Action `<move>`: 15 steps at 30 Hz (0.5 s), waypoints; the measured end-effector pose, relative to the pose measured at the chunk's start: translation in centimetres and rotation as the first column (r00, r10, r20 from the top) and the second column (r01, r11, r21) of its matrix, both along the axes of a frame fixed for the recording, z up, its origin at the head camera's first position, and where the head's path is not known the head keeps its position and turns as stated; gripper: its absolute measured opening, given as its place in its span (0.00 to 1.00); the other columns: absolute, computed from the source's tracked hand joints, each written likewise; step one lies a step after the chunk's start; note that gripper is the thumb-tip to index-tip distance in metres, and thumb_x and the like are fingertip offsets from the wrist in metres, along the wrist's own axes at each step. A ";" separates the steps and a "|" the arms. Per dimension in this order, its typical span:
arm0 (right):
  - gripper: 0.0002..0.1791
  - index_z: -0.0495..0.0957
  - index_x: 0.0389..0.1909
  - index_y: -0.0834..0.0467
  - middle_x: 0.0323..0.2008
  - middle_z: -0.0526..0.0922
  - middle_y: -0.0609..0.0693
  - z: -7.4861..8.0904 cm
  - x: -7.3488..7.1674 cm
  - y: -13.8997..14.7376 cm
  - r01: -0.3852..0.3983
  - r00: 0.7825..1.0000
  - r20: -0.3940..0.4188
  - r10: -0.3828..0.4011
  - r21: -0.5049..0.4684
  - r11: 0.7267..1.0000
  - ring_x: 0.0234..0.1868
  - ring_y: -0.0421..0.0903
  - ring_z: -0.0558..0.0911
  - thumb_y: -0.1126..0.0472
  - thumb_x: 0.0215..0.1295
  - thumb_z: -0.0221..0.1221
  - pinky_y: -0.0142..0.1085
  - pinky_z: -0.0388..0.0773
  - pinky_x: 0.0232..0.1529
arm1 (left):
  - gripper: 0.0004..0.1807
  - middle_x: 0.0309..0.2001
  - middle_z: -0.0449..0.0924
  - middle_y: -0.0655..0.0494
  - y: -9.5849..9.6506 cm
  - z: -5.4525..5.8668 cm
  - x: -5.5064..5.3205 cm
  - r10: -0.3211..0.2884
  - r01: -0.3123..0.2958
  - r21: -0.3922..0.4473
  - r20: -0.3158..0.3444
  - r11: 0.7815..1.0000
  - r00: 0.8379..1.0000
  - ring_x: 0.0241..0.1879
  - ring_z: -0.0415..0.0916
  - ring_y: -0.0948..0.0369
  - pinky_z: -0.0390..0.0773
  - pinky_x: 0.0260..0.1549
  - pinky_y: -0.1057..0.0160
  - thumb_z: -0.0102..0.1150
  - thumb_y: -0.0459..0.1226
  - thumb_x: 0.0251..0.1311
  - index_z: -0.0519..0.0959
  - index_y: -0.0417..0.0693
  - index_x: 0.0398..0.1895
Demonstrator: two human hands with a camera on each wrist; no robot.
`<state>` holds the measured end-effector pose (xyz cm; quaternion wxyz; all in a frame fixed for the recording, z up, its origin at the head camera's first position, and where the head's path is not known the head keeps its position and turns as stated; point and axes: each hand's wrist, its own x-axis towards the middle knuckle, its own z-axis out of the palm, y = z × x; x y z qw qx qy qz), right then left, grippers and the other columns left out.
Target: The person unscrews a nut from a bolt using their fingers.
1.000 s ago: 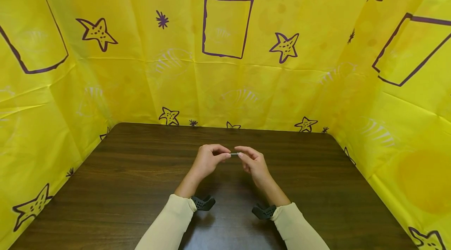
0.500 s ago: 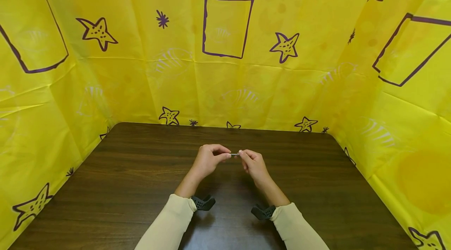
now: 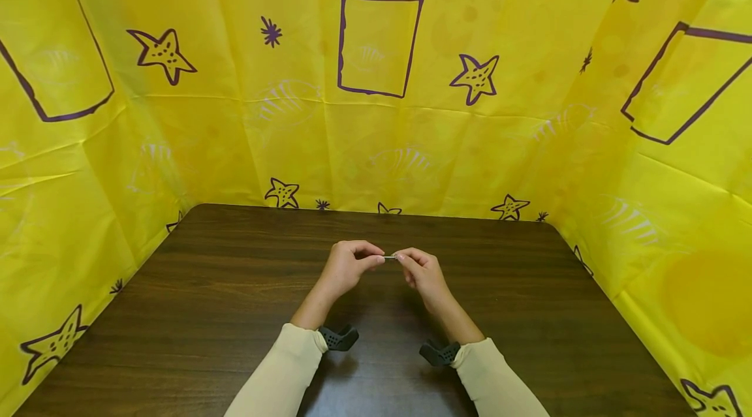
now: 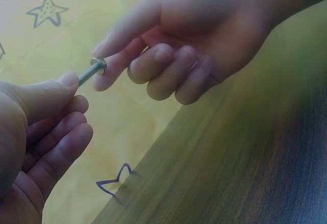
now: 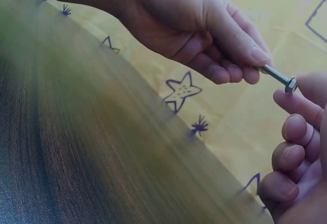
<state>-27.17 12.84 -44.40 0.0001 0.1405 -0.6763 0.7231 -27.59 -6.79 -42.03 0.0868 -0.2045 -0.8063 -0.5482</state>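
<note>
My left hand [image 3: 345,268] pinches a small metal bolt [image 3: 390,257] between thumb and forefinger, above the table. The bolt points to the right, its left end hidden in the left fingertips. A hexagonal piece [image 5: 290,85] sits at its right end in the right wrist view; whether this is the head or a nut I cannot tell. My right hand [image 3: 425,273] has its thumb and forefinger on either side of that piece, pinching it. In the left wrist view, the right hand's other fingers [image 4: 158,63] are curled in, away from the bolt [image 4: 90,74].
A dark wood-grain table [image 3: 235,312] lies under both hands. Yellow cloth [image 3: 382,136] with purple stars and frames surrounds its back and sides. Each wrist carries a dark strap-on device [image 3: 339,339].
The right thumb and forefinger were parted around the bolt's end, closed with the thumb pushed forward, then shifted back slightly. The left hand and bolt stay in place.
</note>
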 end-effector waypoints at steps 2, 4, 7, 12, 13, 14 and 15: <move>0.15 0.75 0.45 0.76 0.15 0.67 0.47 -0.1 0.0 0.0 0.003 1.000 -0.015 -0.003 -0.016 1.000 0.15 0.39 0.64 0.64 0.71 0.56 0.29 0.58 0.15 | 0.02 0.28 0.83 0.60 0.0 0.0 0.0 0.005 -0.005 0.000 0.006 1.000 1.000 0.26 0.79 0.62 0.78 0.26 0.62 0.69 0.35 0.56 0.87 0.49 0.33; 0.15 0.77 0.45 0.74 0.15 0.67 0.48 -0.2 0.1 -0.1 0.001 0.999 -0.038 -0.002 -0.032 0.999 0.15 0.39 0.64 0.63 0.70 0.57 0.30 0.58 0.15 | 0.02 0.28 0.83 0.60 0.0 0.0 0.0 0.008 -0.008 -0.001 0.008 1.000 1.000 0.26 0.80 0.60 0.78 0.27 0.61 0.69 0.34 0.56 0.87 0.49 0.33; 0.13 0.78 0.46 0.72 0.15 0.66 0.48 0.0 0.3 -0.1 -0.013 0.998 -0.068 0.010 -0.050 0.999 0.15 0.39 0.63 0.64 0.69 0.58 0.30 0.58 0.15 | 0.02 0.28 0.83 0.60 0.0 0.1 0.0 0.011 -0.011 -0.001 0.011 1.000 1.000 0.27 0.80 0.58 0.79 0.27 0.61 0.69 0.34 0.56 0.87 0.49 0.33; 0.14 0.77 0.47 0.73 0.16 0.66 0.47 0.2 0.4 0.0 -0.024 0.997 -0.079 0.018 -0.066 0.998 0.15 0.39 0.63 0.67 0.68 0.57 0.30 0.58 0.16 | 0.02 0.28 0.83 0.59 0.0 0.0 0.0 0.004 -0.004 0.010 0.004 1.000 1.000 0.27 0.81 0.56 0.78 0.26 0.61 0.69 0.34 0.56 0.87 0.48 0.33; 0.13 0.77 0.47 0.73 0.16 0.67 0.47 0.2 0.4 0.0 -0.020 0.997 -0.081 0.014 -0.070 0.997 0.15 0.39 0.63 0.67 0.67 0.57 0.30 0.58 0.16 | 0.02 0.28 0.83 0.59 0.0 0.0 -0.1 0.003 -0.003 0.013 0.004 1.000 1.000 0.27 0.81 0.55 0.78 0.26 0.61 0.69 0.34 0.56 0.87 0.48 0.33; 0.13 0.77 0.47 0.73 0.16 0.67 0.47 0.2 0.4 -0.1 -0.018 0.996 -0.084 0.012 -0.074 0.997 0.15 0.39 0.63 0.67 0.67 0.57 0.30 0.58 0.16 | 0.02 0.28 0.83 0.59 0.0 0.0 -0.1 0.000 0.000 0.018 0.006 1.000 1.000 0.27 0.81 0.55 0.78 0.26 0.62 0.69 0.34 0.56 0.87 0.48 0.33; 0.13 0.77 0.47 0.73 0.16 0.67 0.47 0.2 0.4 -0.1 -0.015 0.996 -0.087 0.008 -0.078 0.997 0.15 0.39 0.63 0.67 0.67 0.57 0.30 0.58 0.16 | 0.02 0.28 0.83 0.59 0.0 0.0 -0.1 -0.002 0.002 0.020 0.010 1.000 1.000 0.27 0.81 0.55 0.78 0.26 0.61 0.69 0.34 0.56 0.87 0.48 0.33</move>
